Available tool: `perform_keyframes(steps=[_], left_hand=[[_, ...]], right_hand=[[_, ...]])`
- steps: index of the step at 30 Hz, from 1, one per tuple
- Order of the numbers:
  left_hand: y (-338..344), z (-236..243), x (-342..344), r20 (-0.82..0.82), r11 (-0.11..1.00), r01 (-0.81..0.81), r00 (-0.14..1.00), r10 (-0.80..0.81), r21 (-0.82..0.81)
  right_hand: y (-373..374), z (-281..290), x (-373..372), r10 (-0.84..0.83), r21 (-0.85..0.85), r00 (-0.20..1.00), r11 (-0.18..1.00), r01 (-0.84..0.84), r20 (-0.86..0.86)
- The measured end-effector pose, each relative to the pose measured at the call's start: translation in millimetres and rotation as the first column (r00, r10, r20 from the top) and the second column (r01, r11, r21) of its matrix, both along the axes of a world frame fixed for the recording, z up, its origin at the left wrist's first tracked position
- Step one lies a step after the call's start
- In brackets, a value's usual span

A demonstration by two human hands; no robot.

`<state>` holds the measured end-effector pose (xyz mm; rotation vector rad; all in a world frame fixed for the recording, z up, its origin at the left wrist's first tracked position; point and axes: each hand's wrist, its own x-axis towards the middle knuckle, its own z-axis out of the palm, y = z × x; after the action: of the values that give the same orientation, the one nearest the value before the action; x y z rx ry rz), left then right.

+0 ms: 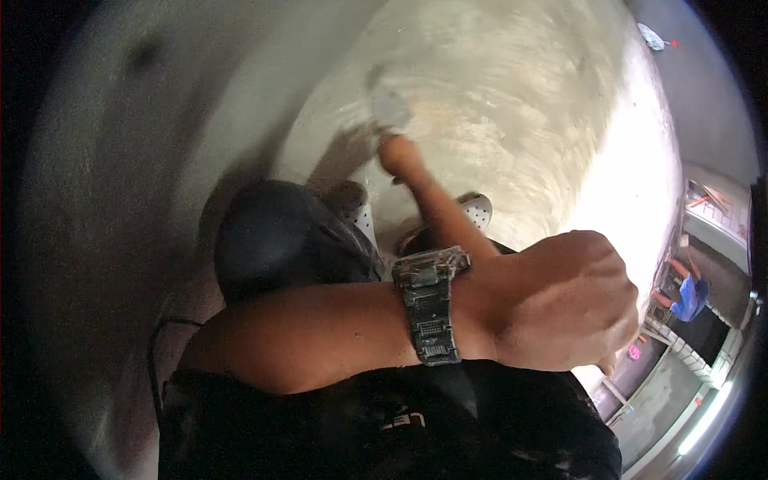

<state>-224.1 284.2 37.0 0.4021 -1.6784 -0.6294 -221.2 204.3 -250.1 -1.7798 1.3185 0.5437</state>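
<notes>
- My left hand [564, 300] sits right of centre in the frame, fingers curled into a loose fist; I cannot see anything inside it.
- A grimy wristwatch [430, 304] wraps my left wrist, just left of that fist.
- My right hand [398, 152] reaches to the upper middle, pressing a flat trowel [390, 104] onto the wet cement floor [512, 96]; its fingers look closed on the handle, though blur hides the grip.
- My pale perforated shoes [477, 210] show just below that arm, at centre.
- At the right edge, another person in blue [690, 296] crouches, well apart from me.
</notes>
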Motion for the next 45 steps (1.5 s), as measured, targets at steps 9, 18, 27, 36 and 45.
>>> perform_keyframes(steps=[9, 18, 27, 36, 45], left_hand=[[-4, 25, 10, 0.034, 0.998, 0.056, 0.998, -0.057, 0.023], [-4, 25, 11, -0.021, 0.997, 0.072, 0.997, -0.073, -0.036], [-1, 2, 6, -0.24, 0.931, 0.324, 0.93, -0.28, 0.166], [-4, 35, 18, -0.038, 0.999, -0.03, 0.999, 0.029, -0.011], [-3, 43, 18, 0.049, 0.999, -0.023, 0.998, 0.025, -0.034]], right_hand=[[22, -14, -53, 0.21, -0.371, 0.977, 0.91, -0.185, 0.026], [-63, -22, -235, -0.34, -0.296, 0.928, 0.912, 0.286, -0.151], [23, 34, -14, 0.167, -0.431, 0.984, 0.885, -0.176, -0.059], [-65, -2, -183, -0.074, -0.04, 0.996, 0.997, 0.072, -0.049], [18, -72, -96, 0.388, -0.312, 0.868, 0.821, -0.478, -0.309]])
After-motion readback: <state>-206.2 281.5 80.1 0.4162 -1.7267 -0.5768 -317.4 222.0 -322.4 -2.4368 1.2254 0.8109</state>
